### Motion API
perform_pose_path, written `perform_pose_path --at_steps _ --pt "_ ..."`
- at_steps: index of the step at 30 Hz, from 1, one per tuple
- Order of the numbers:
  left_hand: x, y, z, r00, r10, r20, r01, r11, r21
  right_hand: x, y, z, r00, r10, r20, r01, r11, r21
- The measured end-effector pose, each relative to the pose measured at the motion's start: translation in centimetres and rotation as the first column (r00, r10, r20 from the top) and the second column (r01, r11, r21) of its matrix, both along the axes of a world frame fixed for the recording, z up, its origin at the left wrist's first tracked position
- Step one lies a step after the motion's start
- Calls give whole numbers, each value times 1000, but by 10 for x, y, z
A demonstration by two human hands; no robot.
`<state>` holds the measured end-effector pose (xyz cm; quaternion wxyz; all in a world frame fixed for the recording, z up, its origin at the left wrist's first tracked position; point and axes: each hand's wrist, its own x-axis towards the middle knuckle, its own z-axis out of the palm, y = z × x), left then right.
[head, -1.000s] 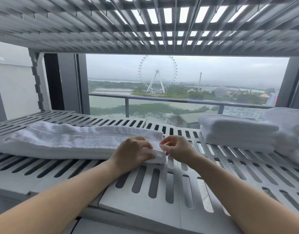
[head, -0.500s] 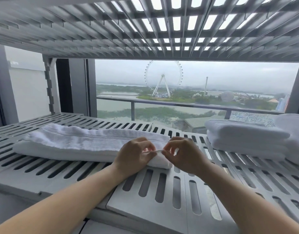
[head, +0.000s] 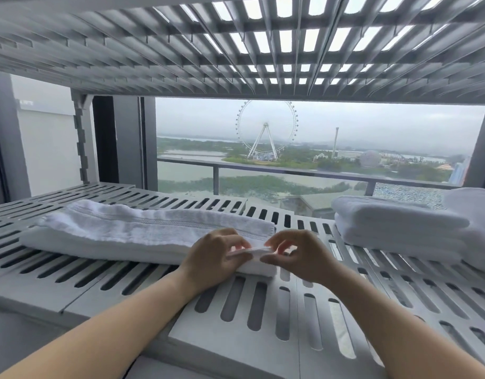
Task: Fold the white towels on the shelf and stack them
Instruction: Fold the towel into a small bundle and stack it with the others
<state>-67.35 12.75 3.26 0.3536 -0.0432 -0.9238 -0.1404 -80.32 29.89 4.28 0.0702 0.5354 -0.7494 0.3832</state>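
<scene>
A white towel (head: pixel 131 231), folded into a long strip, lies across the left and middle of the grey slotted shelf (head: pixel 263 310). At its right end, my left hand (head: pixel 211 258) and my right hand (head: pixel 298 258) pinch the near corner of the towel between fingers and thumb, lifting its edge slightly. To the right sits a stack of folded white towels (head: pixel 394 231). More white towel (head: pixel 479 214) lies at the far right edge, partly cut off by the frame.
A second slotted shelf (head: pixel 235 45) runs close overhead. A notched upright post (head: pixel 81 138) stands at the back left. Behind the shelf is a window with a balcony railing (head: pixel 263 166). Bare slotted shelf lies in front of my hands.
My right hand has closed in on the towel's right corner and now pinches it together with my left hand. The corner edge is raised a little. The view has shifted slightly.
</scene>
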Motion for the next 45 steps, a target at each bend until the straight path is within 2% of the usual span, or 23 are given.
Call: perform_pose_path --at_steps 2,4,7,10,15,17,22,28,31,33,35,36,38,39,41,43,45 --pt "-3 1 6 999 36 23 -36 999 -28 -14 -4 1 989 -98 114 99 995 -2" --pt "-7 3 14 997 70 23 -68 994 -82 -31 -9 0 964 -233 129 230 973 36" --pt "-14 6 20 993 119 14 -117 989 -89 -47 -20 -2 939 -316 134 304 947 103" --pt "-18 9 21 991 137 7 -136 986 -98 -52 -34 -2 944 -306 121 294 950 108" --pt "-18 8 24 993 110 -45 -115 985 -132 -57 -52 2 946 -321 54 320 947 13" --pt "-17 6 24 996 66 -59 -73 989 -128 -59 -57 4 934 -348 81 351 936 -19" --pt "-21 2 10 994 -11 107 19 996 -81 -64 -68 1 900 -398 179 402 916 18" --pt "-17 -1 3 990 -139 17 139 990 15 -69 -67 -6 873 -438 217 446 895 12" --pt "-15 0 3 984 -173 41 171 984 47 -63 -60 1 870 -394 297 405 914 26" --pt "-14 2 9 979 -195 64 186 976 115 -57 -57 8 876 -411 254 429 903 -20" --pt "-14 1 18 983 -180 30 172 969 179 -45 -60 17 903 -414 119 425 900 -95" --pt "-16 -2 23 990 -139 -5 138 976 166 -36 -65 23 923 -384 42 386 916 -113" --pt "-20 -14 34 999 3 -42 1 995 96 -17 -79 28 955 -289 -61 287 957 -27" --pt "-20 -23 38 996 94 -6 -94 994 62 -8 -86 28 967 -241 -76 246 967 68" --pt "-19 -46 36 942 248 228 -248 968 -29 3 -94 17 985 -165 -54 173 938 302" --pt "-14 -66 27 814 306 494 -251 952 -175 4 -94 6 987 -140 -77 160 855 493" --pt "-10 -75 16 756 297 583 -188 952 -241 4 -91 2 979 -164 -117 202 806 556"
